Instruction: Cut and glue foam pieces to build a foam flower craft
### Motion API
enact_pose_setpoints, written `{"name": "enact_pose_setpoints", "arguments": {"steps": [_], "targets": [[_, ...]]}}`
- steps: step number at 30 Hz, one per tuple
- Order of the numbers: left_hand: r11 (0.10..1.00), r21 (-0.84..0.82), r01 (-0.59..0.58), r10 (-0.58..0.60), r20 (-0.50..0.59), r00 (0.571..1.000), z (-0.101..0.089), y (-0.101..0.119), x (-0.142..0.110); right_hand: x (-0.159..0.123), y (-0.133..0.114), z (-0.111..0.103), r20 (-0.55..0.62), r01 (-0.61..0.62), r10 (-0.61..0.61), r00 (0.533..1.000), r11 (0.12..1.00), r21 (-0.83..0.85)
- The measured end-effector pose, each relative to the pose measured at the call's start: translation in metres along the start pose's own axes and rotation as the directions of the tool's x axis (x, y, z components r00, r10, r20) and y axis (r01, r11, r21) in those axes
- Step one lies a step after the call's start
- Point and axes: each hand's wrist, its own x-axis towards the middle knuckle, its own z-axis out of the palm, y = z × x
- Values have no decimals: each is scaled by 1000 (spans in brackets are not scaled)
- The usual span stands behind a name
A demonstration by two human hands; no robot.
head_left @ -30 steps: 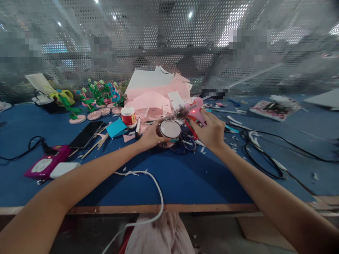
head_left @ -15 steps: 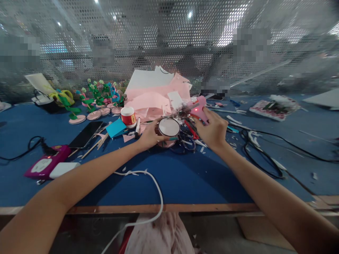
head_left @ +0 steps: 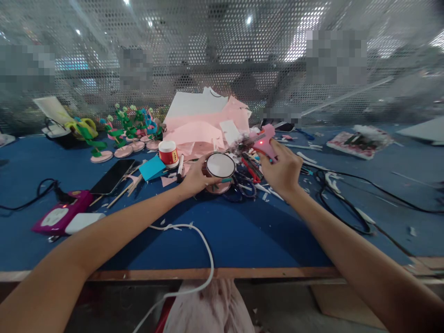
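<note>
Left hand [head_left: 196, 178]: closed round the left side of a round, white-topped piece with a dark rim [head_left: 220, 165], thumb and fingers at its edge; the piece lies just to the right of the palm, white face up.

Right hand [head_left: 282, 170]: gripping a pink plastic glue gun [head_left: 265, 142], its red light lit. Gun lies to the upper left of this hand, its front end towards the round piece; that end is blurred, so contact with the rim cannot be told.

Just below the round piece: a flat pink disc [head_left: 219, 188]. Beside it, right: navy-handled scissors [head_left: 247, 188]. Between scissors and right hand: a red-handled tool [head_left: 252, 169].

Behind the hands: a heap of pink and white paper sheets [head_left: 199, 132].

Left of the left hand, nearest first: a black-and-white marker pen [head_left: 181, 168]; a red-and-white round tub [head_left: 168, 155]; a blue square of paper [head_left: 151, 167]; a black flat phone [head_left: 113, 177]; a purple power block [head_left: 62, 212].

Near the table's front edge: a white cable [head_left: 207, 247].
</note>
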Motion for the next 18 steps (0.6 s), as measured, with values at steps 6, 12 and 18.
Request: {"name": "enact_pose_setpoints", "arguments": {"steps": [6, 12, 18], "targets": [[997, -81, -3, 1, -27, 1000, 1, -5, 0, 1, 0, -2, 23, -8, 8, 1000, 1000, -21], [993, -117, 27, -34, -62, 997, 0, -7, 1, 2, 5, -2, 23, 7, -6, 1000, 998, -56], [995, -101, 29, -39, -107, 993, -1, -4, 2, 4, 6, -3, 16, 2, -1, 1000, 998, -69]]}}
